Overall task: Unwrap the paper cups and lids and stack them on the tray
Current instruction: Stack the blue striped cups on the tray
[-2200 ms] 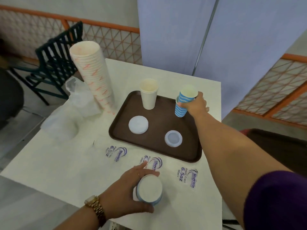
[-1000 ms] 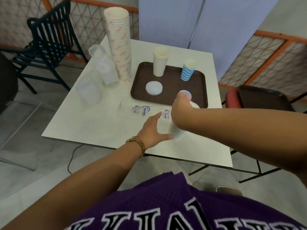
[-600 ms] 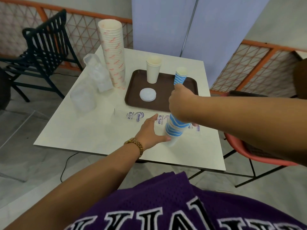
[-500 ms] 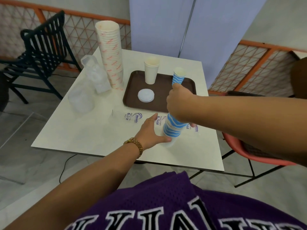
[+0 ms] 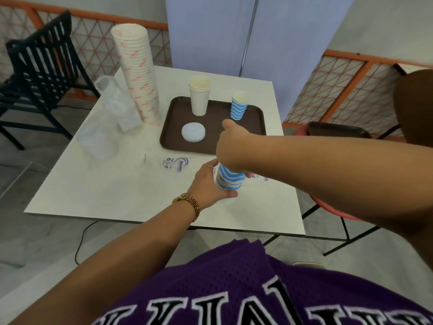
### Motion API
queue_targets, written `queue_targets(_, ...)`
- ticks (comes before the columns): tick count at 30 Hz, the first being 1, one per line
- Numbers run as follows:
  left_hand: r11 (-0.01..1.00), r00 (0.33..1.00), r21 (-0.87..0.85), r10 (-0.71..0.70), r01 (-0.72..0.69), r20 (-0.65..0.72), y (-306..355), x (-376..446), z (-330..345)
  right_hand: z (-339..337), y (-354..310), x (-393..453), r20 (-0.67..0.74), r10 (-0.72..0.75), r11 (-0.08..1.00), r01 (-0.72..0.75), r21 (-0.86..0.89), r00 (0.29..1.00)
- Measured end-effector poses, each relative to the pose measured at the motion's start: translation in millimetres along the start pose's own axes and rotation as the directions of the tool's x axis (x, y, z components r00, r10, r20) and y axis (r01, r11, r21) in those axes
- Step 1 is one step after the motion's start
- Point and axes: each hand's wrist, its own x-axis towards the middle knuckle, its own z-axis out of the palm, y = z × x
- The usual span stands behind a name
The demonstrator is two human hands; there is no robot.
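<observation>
A stack of blue-and-white striped paper cups (image 5: 229,178) stands in its clear printed wrapper (image 5: 175,164) near the table's front. My left hand (image 5: 207,184) grips the wrapped base of that stack. My right hand (image 5: 230,146) grips its top from above. On the brown tray (image 5: 212,146) stand a short stack of white cups (image 5: 199,98), a few blue striped cups (image 5: 239,105) and a pile of white lids (image 5: 193,132).
A tall stack of white cups with red marks (image 5: 138,73) stands left of the tray. Crumpled clear plastic bags (image 5: 107,123) lie beside it. A black chair (image 5: 39,64) stands at the left, a red chair with a tray (image 5: 337,132) at the right.
My right hand left the striped cups on the tray and came back to the wrapped stack. The stack now stands upright between both hands, with the wrapper lower around it.
</observation>
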Motion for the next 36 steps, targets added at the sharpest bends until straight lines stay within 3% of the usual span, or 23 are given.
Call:
queue_targets(6,1.0,0.998,-0.024,-0.013,0.011,-0.069,-1.8,-1.0,9.2,-7.7,4.2,3.8,0.057,-0.009,0.998,0.006,0.054,0.998)
queue_targets(16,0.994,0.993,-0.096,0.047,-0.058,-0.111,6.0,-0.2,10.3,-12.7,30.1,-9.8,0.021,0.045,0.996,-0.046,0.071,0.999)
queue_targets(21,0.992,0.99,-0.078,0.087,-0.096,-0.112,10.1,3.2,12.1,11.0,90.9,-43.1,0.062,0.145,0.909,-0.157,0.387,0.988)
queue_targets(23,0.991,0.987,-0.061,0.112,-0.12,-0.117,14.1,5.3,13.6,37.9,115.3,-52.7,0.063,0.132,0.746,-0.141,0.651,0.989)
queue_targets(24,0.99,0.984,-0.053,0.124,-0.132,-0.126,16.1,6.3,14.0,55.5,123.6,-54.2,0.046,0.113,0.608,-0.106,0.787,0.993)
queue_targets(26,0.99,0.982,-0.051,0.125,-0.133,-0.139,16.7,8.4,15.6,96.4,129.0,-46.2,-0.017,0.091,0.222,-0.004,0.975,0.996)
queue_targets(28,0.992,0.983,-0.052,0.105,-0.114,-0.154,13.0,9.9,17.8,139.0,125.4,-24.4,-0.063,0.168,-0.128,0.086,0.988,0.984)
queue_targets(30,0.993,0.981,-0.05,0.101,-0.11,-0.163,7.7,10.7,20.2,173.8,117.0,4.7,-0.073,0.276,-0.373,0.176,0.911,0.958)
queue_targets(33,0.994,0.982,-0.031,0.099,-0.105,-0.163,12.8,10.1,21.9,198.8,108.1,45.4,0.038,0.451,-0.585,0.263,0.767,0.891)
queue_targets(36,0.995,0.98,0.021,0.101,-0.099,-0.169,12.0,8.0,23.5,214.0,111.3,92.0,0.14,0.546,-0.661,0.322,0.678,0.826)
